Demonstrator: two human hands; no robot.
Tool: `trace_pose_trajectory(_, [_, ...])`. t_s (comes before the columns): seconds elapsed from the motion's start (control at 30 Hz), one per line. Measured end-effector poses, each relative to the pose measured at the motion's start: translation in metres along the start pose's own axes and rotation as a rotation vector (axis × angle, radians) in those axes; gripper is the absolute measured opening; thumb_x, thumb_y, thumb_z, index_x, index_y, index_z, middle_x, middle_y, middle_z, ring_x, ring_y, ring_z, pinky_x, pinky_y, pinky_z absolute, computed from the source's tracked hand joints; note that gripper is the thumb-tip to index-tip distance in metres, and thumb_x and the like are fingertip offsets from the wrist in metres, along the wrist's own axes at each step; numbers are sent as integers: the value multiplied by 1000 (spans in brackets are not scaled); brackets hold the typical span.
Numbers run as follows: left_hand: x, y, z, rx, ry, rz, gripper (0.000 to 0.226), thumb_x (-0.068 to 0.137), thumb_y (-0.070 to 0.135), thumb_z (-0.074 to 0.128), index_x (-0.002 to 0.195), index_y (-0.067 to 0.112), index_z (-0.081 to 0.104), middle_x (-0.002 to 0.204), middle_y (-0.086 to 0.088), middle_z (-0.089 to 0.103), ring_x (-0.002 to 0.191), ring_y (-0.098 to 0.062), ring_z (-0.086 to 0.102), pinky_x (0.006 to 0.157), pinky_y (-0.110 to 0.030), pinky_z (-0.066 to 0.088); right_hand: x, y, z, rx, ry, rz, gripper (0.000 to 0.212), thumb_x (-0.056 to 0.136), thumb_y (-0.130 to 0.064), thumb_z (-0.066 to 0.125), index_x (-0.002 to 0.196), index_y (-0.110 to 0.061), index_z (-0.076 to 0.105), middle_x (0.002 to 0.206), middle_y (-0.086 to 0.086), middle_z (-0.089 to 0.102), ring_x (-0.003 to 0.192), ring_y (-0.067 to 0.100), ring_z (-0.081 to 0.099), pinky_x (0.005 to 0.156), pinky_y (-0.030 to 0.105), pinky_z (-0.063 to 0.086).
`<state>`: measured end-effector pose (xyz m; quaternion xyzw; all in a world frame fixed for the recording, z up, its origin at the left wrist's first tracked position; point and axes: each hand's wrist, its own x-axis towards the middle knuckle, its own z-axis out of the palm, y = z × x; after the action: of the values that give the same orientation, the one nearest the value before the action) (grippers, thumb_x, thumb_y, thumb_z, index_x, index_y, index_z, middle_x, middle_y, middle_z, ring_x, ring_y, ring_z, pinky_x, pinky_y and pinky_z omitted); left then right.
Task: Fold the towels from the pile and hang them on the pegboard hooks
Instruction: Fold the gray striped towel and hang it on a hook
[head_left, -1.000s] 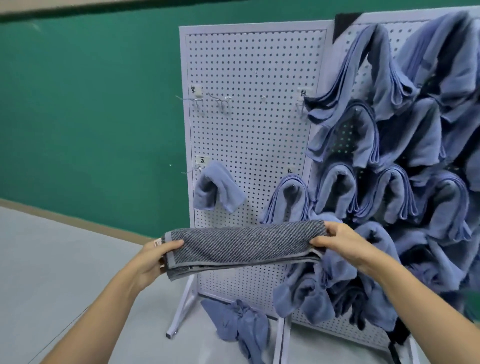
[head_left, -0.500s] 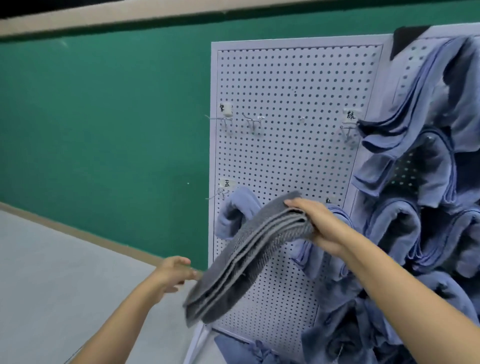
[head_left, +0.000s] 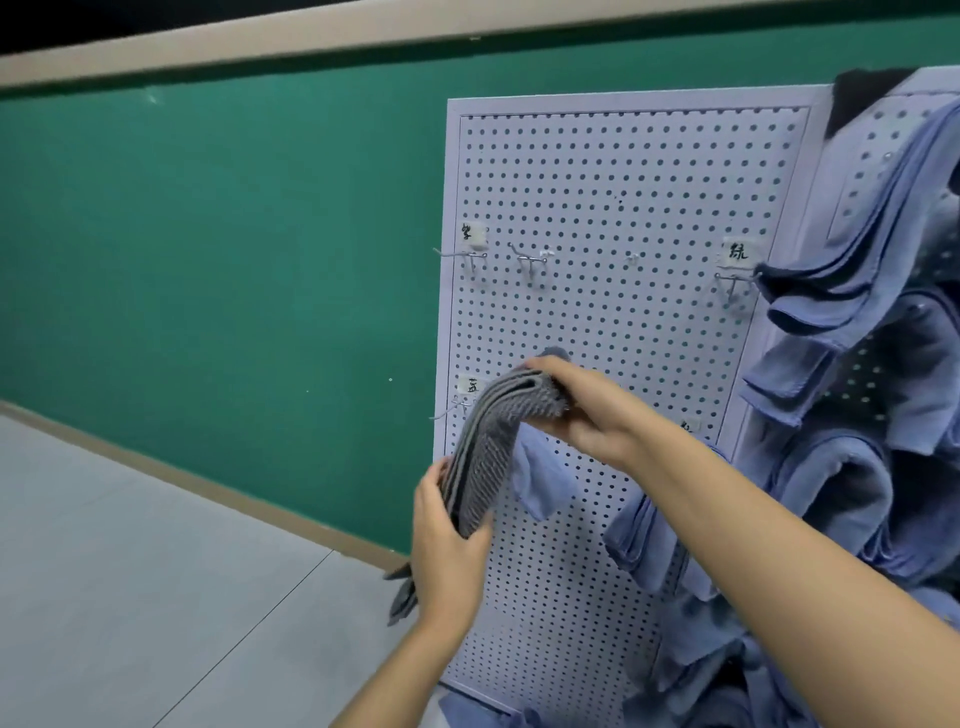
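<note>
A person stands facing a white pegboard (head_left: 623, 182) propped on the floor against a green wall (head_left: 208, 260). Only the forearms and hands are in view.

Both hands hold a folded grey towel (head_left: 485, 452) with a ribbed weave, raised in front of the lower left part of the board. The right hand (head_left: 582, 410) is curled over the towel's upper bend, gripping it from above. The left hand (head_left: 447, 540) is wrapped round the towel lower down, and a short end of cloth hangs out below it. The towel droops in a narrow arc between the two grips.

Just behind it, a small blue towel (head_left: 545, 483) hangs on the board. Just left of the towel's top, a bare wire hook (head_left: 451, 409) sticks out under a small handwritten label. Higher up are more bare hooks, two near the left edge (head_left: 465, 255) and one near the right edge (head_left: 731, 283). The neighbouring panel to the right is thickly hung with blue towels (head_left: 857, 338).

The folding looks finished, and the hanging step appears to be in hand. The next move likely calls for lifting the towel's bend over a free hook so that both halves drape evenly, then letting go. Which hook is intended cannot be told.
</note>
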<state>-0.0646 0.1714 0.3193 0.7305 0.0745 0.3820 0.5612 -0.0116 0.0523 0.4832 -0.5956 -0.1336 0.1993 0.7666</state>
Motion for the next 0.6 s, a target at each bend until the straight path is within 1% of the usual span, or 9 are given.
trace_pose_trajectory(0.03, [5, 1, -10, 2, 8, -8, 55, 76, 16, 77, 117, 36, 47, 109, 16, 61, 102, -6, 61, 80, -20, 53, -2, 0, -12, 71, 22, 14, 12, 93, -14, 57, 94, -3, 61, 87, 12, 67, 79, 19, 65, 70, 30, 60])
trace_pose_trajectory(0.1, [22, 6, -30, 51, -11, -22, 40, 74, 15, 75, 101, 38, 58, 91, 18, 68, 85, -3, 65, 73, -26, 56, -6, 4, -38, 79, 95, 68, 14, 93, -16, 58, 93, -2, 62, 90, 14, 69, 78, 21, 67, 66, 30, 61])
trace_pose_trajectory(0.17, [41, 18, -43, 184, -33, -27, 30, 70, 19, 73, 89, 41, 63, 80, 21, 69, 77, -2, 66, 71, -31, 57, -7, 13, -60, -302, 209, 80, 19, 92, -20, 60, 99, -2, 60, 105, 16, 68, 85, 21, 67, 69, 30, 59])
trace_pose_trajectory(0.23, [60, 36, -45, 325, -51, -29, 24, 68, 25, 71, 83, 42, 62, 78, 22, 67, 79, -6, 65, 70, -28, 54, -5, 19, -68, -796, 297, -53, 30, 93, -30, 59, 116, -11, 54, 126, 8, 58, 104, 16, 58, 83, 29, 50])
trace_pose_trajectory(0.33, [84, 66, -35, 431, -78, -15, 21, 69, 30, 69, 89, 37, 66, 85, 19, 67, 82, -11, 63, 66, -24, 48, -5, 16, -44, -1067, 101, -298, 65, 85, -53, 61, 141, -27, 38, 140, -12, 39, 124, 4, 36, 104, 30, 33])
trace_pose_trajectory(0.4, [97, 86, -24, 441, -96, 26, 22, 68, 31, 69, 89, 36, 68, 87, 18, 69, 83, -11, 63, 67, -24, 48, 0, 17, -23, -1228, -13, -370, 89, 74, -62, 68, 146, -31, 27, 145, -13, 33, 132, 7, 32, 111, 36, 32])
trace_pose_trajectory(0.43, [102, 96, -19, 434, -104, 43, 21, 68, 31, 69, 88, 36, 68, 87, 17, 69, 84, -11, 64, 68, -24, 49, 5, 18, -19, -1334, 7, -429, 95, 70, -62, 70, 147, -31, 24, 146, -12, 34, 132, 9, 32, 110, 37, 34])
trace_pose_trajectory(0.5, [113, 112, -14, 397, -124, 77, 21, 68, 30, 71, 88, 34, 70, 87, 16, 69, 85, -12, 64, 72, -27, 52, 14, 12, -18, -1506, 179, -588, 86, 75, -47, 70, 146, -27, 26, 143, -9, 40, 128, 13, 38, 102, 35, 40])
trace_pose_trajectory(0.6, [129, 129, -17, 332, -201, 227, 24, 68, 22, 76, 90, 29, 73, 84, 13, 70, 86, -10, 66, 79, -31, 54, 16, -14, -26, -1568, 409, -782, 54, 85, -15, 60, 135, -26, 44, 127, -6, 56, 108, 16, 54, 82, 34, 49])
